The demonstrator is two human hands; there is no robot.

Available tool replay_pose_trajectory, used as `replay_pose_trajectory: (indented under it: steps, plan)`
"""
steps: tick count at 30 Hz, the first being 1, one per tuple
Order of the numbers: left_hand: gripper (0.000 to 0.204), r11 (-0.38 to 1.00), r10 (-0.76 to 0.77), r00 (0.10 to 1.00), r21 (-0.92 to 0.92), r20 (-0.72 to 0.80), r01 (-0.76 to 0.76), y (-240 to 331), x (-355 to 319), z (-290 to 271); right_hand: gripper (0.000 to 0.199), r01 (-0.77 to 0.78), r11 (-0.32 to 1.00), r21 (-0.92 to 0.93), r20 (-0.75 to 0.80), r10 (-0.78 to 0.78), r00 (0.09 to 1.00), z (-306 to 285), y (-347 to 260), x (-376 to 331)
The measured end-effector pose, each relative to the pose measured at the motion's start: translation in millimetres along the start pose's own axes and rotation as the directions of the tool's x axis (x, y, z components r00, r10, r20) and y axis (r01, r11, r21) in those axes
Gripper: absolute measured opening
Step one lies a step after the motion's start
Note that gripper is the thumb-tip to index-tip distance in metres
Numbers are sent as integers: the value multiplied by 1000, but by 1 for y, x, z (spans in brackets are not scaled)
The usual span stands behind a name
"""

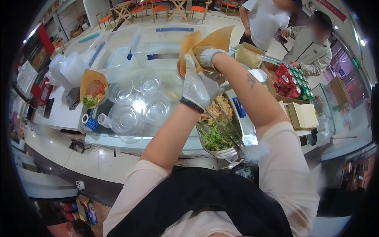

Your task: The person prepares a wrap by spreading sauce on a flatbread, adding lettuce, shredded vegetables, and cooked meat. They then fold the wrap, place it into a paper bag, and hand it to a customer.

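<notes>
A brown paper food bag (216,38) stands over the far middle of the counter, between my two gloved hands. My left hand (195,85) grips its near side, fingers pointing up along the paper. On its right side my right hand (209,58) curls over the paper, fingers bent. What lies inside the bag is hidden. Just below my hands sits a metal tray (231,152) holding shredded pale food (216,108) and chopped greens (215,134). Metal tongs (225,128) lie across this tray.
At left stands a filled paper pouch (94,89). Clear plastic bowls (124,116) and large clear bins (114,55) cover the counter. Soda cans (292,83) in a carton and brown paper packets (303,115) are at right. Two people (310,51) stand across the counter.
</notes>
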State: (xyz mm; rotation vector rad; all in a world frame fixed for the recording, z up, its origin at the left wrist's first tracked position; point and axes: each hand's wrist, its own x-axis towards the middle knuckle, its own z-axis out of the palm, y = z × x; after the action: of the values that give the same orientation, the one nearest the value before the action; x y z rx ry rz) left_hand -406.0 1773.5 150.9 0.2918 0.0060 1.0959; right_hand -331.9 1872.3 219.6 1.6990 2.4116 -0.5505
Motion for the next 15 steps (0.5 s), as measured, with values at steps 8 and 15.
replay_pose_trajectory:
  steps: [8,15]
  plan:
    - [87,991,-72,993,107,-93,81,32,-96,-34,28,-131,983,-133,132,148,980,60,9,122]
    - [80,988,-18,993,148,-115,35,54,-128,-48,26,-127,980,-154,108,144,984,71,4,135]
